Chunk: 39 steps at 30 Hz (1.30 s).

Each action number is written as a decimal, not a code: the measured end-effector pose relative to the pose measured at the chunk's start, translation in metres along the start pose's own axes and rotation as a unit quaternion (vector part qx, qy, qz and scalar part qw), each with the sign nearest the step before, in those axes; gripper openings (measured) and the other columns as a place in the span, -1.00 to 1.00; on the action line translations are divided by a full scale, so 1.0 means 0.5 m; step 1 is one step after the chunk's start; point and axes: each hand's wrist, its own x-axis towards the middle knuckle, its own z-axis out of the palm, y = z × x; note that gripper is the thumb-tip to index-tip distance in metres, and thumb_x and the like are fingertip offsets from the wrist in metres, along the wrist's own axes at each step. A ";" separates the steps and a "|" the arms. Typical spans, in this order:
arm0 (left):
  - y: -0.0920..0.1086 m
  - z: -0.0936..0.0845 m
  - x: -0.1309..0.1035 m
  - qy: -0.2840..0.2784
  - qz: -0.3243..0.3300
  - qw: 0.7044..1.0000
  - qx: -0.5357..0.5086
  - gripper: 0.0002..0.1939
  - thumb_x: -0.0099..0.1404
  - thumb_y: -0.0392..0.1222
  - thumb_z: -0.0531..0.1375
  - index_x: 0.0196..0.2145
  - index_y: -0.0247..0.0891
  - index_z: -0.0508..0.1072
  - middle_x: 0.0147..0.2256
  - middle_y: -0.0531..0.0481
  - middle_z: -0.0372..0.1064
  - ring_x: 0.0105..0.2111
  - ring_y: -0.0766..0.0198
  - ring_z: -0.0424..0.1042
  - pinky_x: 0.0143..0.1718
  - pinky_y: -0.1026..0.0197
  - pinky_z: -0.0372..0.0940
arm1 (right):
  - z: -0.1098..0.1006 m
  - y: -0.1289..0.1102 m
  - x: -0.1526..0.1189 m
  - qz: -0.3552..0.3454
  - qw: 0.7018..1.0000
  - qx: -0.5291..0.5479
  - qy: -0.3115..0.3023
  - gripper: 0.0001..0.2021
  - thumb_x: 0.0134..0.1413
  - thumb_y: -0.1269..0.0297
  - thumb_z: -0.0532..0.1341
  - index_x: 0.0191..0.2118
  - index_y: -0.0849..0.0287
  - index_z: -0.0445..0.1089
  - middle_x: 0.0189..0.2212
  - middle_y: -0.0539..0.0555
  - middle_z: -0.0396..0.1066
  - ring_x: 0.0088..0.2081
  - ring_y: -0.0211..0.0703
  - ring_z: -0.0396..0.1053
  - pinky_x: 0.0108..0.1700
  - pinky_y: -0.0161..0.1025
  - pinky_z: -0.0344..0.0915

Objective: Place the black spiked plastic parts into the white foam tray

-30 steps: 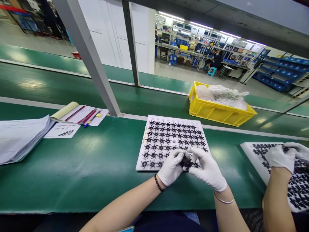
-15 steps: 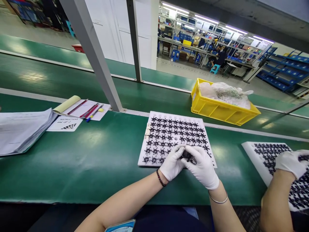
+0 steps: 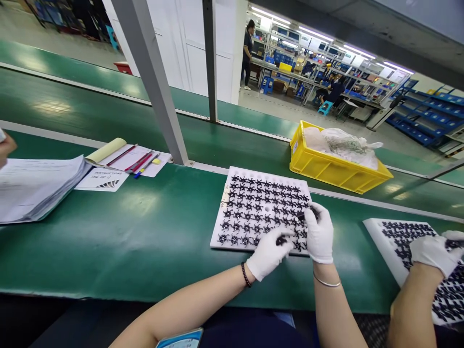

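A white foam tray (image 3: pixel 267 209) with rows of small black bladed wheels (image 3: pixel 246 227) lies on the green bench before me. Over its lower edge, my left hand (image 3: pixel 271 251), in a white glove, curls its fingers round a black wheel, partly hidden by them. My right hand (image 3: pixel 319 234), also gloved, is at the tray's right side, its fingers closed on a black part (image 3: pixel 314 210) near the upper rows.
A yellow crate (image 3: pixel 337 174) with plastic bags stands behind the tray. Papers (image 3: pixel 39 186), a notepad and pens lie left. At right, a co-worker's gloved hands (image 3: pixel 431 251) work over another tray (image 3: pixel 384 251). A metal post (image 3: pixel 152 82) rises behind.
My hands, together before, have moved apart; the right one went up and right over the tray's edge. Another person's hand has come further into view at the far left.
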 end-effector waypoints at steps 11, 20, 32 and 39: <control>-0.067 0.016 -0.044 -0.396 0.327 0.630 0.583 -0.82 0.22 -0.14 0.21 -0.18 -0.11 0.43 -0.36 0.07 0.39 -0.47 0.26 0.34 -0.66 0.21 -0.10 | 0.124 0.012 0.056 -0.119 0.952 -0.151 -0.240 -0.70 0.08 0.34 0.13 -0.06 0.17 0.41 -0.11 0.14 0.40 0.01 0.00 0.32 0.11 -0.03 0.25; -0.066 0.002 -0.023 -0.359 0.265 0.686 0.574 -0.75 0.27 -0.19 0.14 -0.08 -0.06 0.42 -0.32 0.05 0.41 -0.45 0.27 0.34 -0.64 0.24 -0.11 | 0.134 0.016 0.049 -0.174 0.908 -0.253 -0.284 -0.65 0.16 0.34 0.15 0.07 0.19 0.37 -0.01 0.20 0.35 -0.01 0.05 0.32 0.05 -0.04 0.31; -0.072 0.000 -0.023 -0.349 0.267 0.693 0.571 -0.73 0.26 -0.17 0.17 -0.07 -0.08 0.43 -0.28 0.05 0.41 -0.42 0.25 0.39 -0.63 0.22 -0.04 | 0.083 0.020 0.048 -0.184 0.911 -0.268 -0.255 -0.58 0.23 0.23 0.07 0.15 0.30 0.28 0.04 0.25 0.29 0.00 0.06 0.31 0.08 0.00 0.29; -0.066 0.000 -0.022 -0.362 0.264 0.682 0.578 -0.70 0.26 -0.19 0.15 -0.03 -0.08 0.40 -0.27 0.05 0.40 -0.42 0.25 0.38 -0.63 0.22 -0.03 | 0.065 0.039 0.042 -0.208 0.901 -0.276 -0.261 -0.63 0.26 0.32 0.02 0.09 0.32 0.35 0.04 0.24 0.29 0.07 0.02 0.24 0.15 -0.05 0.21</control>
